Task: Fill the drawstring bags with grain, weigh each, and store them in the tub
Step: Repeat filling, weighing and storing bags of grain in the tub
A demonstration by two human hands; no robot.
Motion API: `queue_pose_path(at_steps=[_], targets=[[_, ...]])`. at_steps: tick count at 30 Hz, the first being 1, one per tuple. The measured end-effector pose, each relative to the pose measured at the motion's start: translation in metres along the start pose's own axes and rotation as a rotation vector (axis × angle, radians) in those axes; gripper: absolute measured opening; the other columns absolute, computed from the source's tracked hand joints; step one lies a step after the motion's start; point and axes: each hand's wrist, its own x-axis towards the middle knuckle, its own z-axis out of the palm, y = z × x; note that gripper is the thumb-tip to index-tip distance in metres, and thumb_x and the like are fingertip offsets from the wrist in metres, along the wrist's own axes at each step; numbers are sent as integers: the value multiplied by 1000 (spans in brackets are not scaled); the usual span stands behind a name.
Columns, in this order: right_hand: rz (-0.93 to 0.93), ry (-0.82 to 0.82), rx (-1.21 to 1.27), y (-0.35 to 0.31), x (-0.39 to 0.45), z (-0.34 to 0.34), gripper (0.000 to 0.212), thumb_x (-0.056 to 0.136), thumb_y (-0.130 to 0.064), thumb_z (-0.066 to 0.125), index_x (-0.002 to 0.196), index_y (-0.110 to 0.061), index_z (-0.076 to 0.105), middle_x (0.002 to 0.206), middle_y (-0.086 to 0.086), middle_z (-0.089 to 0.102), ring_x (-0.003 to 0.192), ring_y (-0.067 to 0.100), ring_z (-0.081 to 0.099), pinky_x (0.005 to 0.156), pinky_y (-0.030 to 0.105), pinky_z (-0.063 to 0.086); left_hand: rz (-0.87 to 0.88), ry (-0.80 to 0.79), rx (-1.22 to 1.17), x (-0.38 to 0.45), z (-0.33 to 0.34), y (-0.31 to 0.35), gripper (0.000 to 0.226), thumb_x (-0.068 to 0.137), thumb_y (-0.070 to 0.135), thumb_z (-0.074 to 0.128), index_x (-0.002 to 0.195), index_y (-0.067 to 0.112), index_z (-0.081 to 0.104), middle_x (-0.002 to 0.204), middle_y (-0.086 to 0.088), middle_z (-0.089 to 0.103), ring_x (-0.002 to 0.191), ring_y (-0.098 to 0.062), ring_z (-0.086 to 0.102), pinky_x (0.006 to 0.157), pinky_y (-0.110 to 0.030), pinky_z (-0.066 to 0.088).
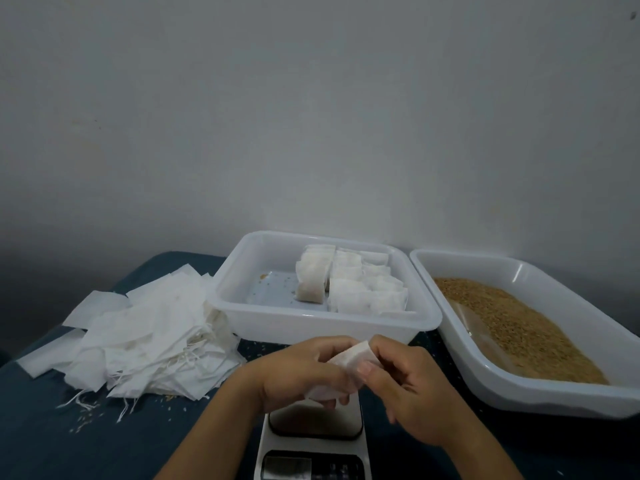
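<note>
Only the head view here, so one angle to go on. Both hands are up over the scale (313, 441), working one small white bag (349, 367) between them: the left hand (298, 372) has its fingers curled round the lower part of the bag, and the right hand (408, 386) pinches the top edge with thumb and fingertips, so each grip is grasping that same bag. I'd guess the two-handed hold is either to spread the mouth or to pull the string shut; can't tell which, and I can't see whether there's grain in it yet. Holding it right above the scale makes sense, since that's the next stop for a filled bag and any spill lands close by. The layout reads like a little assembly line around the grip: empty bags (149, 337) heaped to the left of it on the bench (69, 445), the grain tray (540, 327) off to the right, just within reach of the right hand, and the tub (263, 317) straight beyond the grip, already holding a row of filled bags (349, 285) packed toward its right side. The scale display is too dark to read.
</note>
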Motion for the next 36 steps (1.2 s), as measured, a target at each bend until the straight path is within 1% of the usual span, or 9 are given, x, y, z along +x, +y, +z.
queue_pose_path(at_steps=[3, 8, 11, 14, 16, 20, 25, 32, 36], targets=[[28, -21, 35, 1, -2, 1, 18, 98, -40, 57, 81, -33, 59, 58, -6, 57, 47, 11, 51, 47, 36, 40, 6, -11, -92, -2, 0, -4, 41, 88, 13, 68, 128, 14, 66, 105, -1, 67, 89, -13, 62, 74, -24, 52], [-51, -7, -23, -1, -1, 4, 12, 104, -32, 61, 94, -36, 66, 79, -6, 75, 58, 8, 65, 54, 17, 46, 39, -70, -154, -6, 0, -6, 43, 90, 15, 69, 132, 13, 62, 108, -11, 62, 97, -20, 60, 81, -31, 51], [-75, 28, -106, 1, 1, 6, 30, 104, -38, 56, 81, -22, 67, 70, -8, 69, 59, 16, 63, 53, 34, 49, 32, -72, -88, -6, 5, -7, 34, 90, 17, 70, 123, 18, 66, 105, -3, 66, 93, -16, 65, 78, -28, 53], [-130, 100, -97, 1, 2, 6, 35, 103, -35, 52, 75, -20, 66, 63, -17, 61, 52, 11, 57, 51, 30, 46, -1, -86, -21, -5, 5, -5, 32, 89, 18, 70, 120, 10, 63, 102, -3, 62, 84, -12, 66, 74, -25, 52], [-142, 142, -82, 1, 2, 4, 32, 103, -36, 53, 77, -23, 67, 61, -19, 60, 50, 9, 56, 49, 29, 46, -19, -85, 17, -5, 4, -5, 33, 90, 19, 70, 121, 9, 63, 103, -5, 62, 85, -13, 65, 75, -28, 52], [-144, 185, 11, 1, 2, 3, 24, 102, -36, 57, 82, -29, 67, 64, -14, 68, 49, 13, 61, 48, 28, 49, 30, -73, 66, -5, 8, -3, 13, 90, 26, 71, 104, 27, 70, 95, 5, 65, 86, -10, 61, 78, -27, 49], [-133, 157, -33, 3, 4, -3, 14, 97, -36, 68, 89, -24, 72, 74, -4, 70, 61, 22, 65, 55, 45, 53, 147, 9, 70, -3, 12, -1, 13, 97, 21, 69, 105, 29, 73, 98, 13, 69, 92, -3, 61, 83, -21, 49], [-235, 179, -231, -4, 13, -12, 15, 95, -28, 67, 90, -16, 75, 78, -8, 69, 63, 15, 63, 52, 30, 50, 111, 48, 53, 0, 11, -6, 34, 92, 13, 73, 124, 20, 68, 110, -1, 68, 106, -17, 65, 98, -50, 59], [-302, 207, -317, -15, 17, -24, 17, 97, -32, 65, 102, -20, 76, 88, -25, 69, 63, -2, 63, 51, 7, 39, 156, 175, 35, 2, 12, -8, 26, 89, 12, 74, 112, 23, 72, 102, 0, 69, 98, -15, 67, 94, -49, 60]])
